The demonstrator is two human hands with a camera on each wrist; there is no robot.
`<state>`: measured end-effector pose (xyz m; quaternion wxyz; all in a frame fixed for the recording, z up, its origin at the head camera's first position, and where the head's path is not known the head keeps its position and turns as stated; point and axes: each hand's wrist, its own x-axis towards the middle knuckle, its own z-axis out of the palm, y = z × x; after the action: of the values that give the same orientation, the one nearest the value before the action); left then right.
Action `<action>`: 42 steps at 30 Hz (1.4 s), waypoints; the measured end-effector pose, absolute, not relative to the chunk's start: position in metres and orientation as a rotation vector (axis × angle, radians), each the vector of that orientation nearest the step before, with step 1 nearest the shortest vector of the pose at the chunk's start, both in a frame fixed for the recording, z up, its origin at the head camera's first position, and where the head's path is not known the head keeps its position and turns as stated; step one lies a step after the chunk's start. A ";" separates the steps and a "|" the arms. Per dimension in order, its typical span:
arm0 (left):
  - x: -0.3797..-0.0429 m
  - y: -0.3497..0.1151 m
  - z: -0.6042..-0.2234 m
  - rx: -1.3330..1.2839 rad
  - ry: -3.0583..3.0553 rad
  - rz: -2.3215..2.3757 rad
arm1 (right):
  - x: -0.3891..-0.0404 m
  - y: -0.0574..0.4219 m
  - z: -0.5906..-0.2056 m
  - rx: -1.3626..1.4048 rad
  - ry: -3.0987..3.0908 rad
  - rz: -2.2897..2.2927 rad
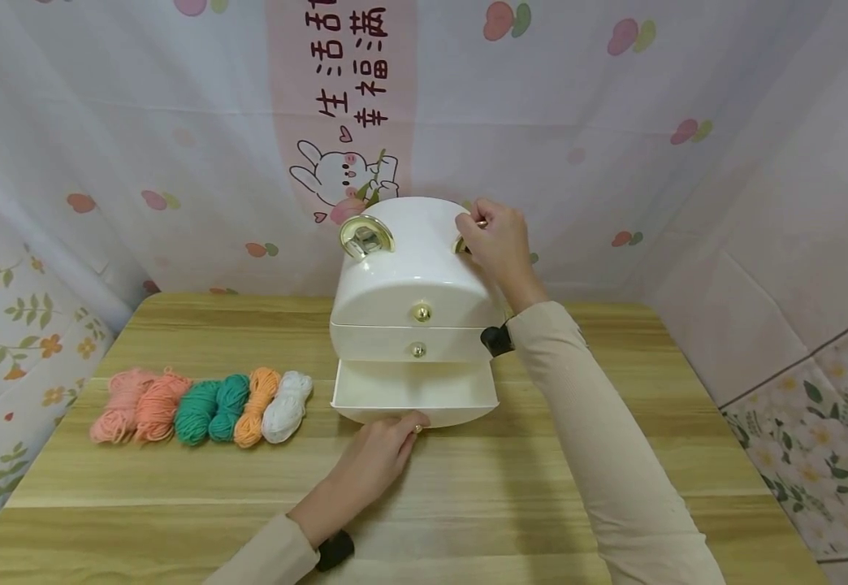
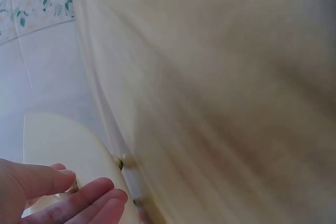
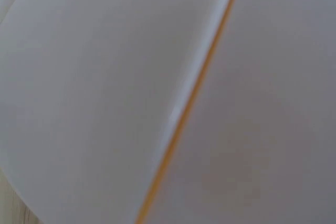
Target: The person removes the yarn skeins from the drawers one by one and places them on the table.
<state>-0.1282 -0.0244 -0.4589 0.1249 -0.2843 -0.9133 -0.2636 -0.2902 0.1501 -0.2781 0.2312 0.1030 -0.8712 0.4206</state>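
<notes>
A white storage box (image 1: 424, 256) with rounded top stands at the table's back. Its bottom drawer (image 1: 365, 382) is pulled out, and no contents show inside. My left hand (image 1: 376, 455) pinches the gold knob (image 1: 418, 428) on that drawer's front; the left wrist view also shows thumb and fingers (image 2: 89, 198) around it. At the box's top right, my right hand (image 1: 499, 244) grips a gold handle (image 1: 460, 244), mostly hidden by the fingers. The matching left handle (image 1: 347, 231) is untouched. Only a blurred white surface (image 3: 105, 87) with an orange line fills the right wrist view.
Several yarn skeins lie in a row at the left: pink (image 1: 120, 406), coral (image 1: 161, 406), green (image 1: 197, 410), orange (image 1: 256, 406) and white (image 1: 287, 406). The wooden table (image 1: 460, 504) meets a patterned curtain (image 1: 541, 146) behind the box.
</notes>
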 end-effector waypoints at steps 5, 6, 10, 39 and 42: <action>-0.136 -0.023 -0.458 -0.807 -2.675 -0.783 | -0.291 0.151 -0.280 0.278 -2.401 1.159; -0.138 -0.023 -0.457 -0.804 -2.678 -0.790 | -0.291 0.151 -0.280 0.277 -2.402 1.162; -0.145 -0.023 -0.456 -0.791 -2.692 -0.816 | -0.291 0.151 -0.279 0.284 -2.399 1.168; -0.170 -0.021 -0.454 -0.767 -2.671 -0.851 | -0.290 0.149 -0.277 0.281 -2.397 1.149; -0.172 -0.021 -0.454 -0.770 -2.659 -0.827 | -0.290 0.150 -0.278 0.283 -2.398 1.147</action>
<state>-0.1724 -0.0210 -0.4540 0.1256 -0.2644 -0.9130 -0.2841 -0.2904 0.1496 -0.2776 0.2322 0.1030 -0.8724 0.4175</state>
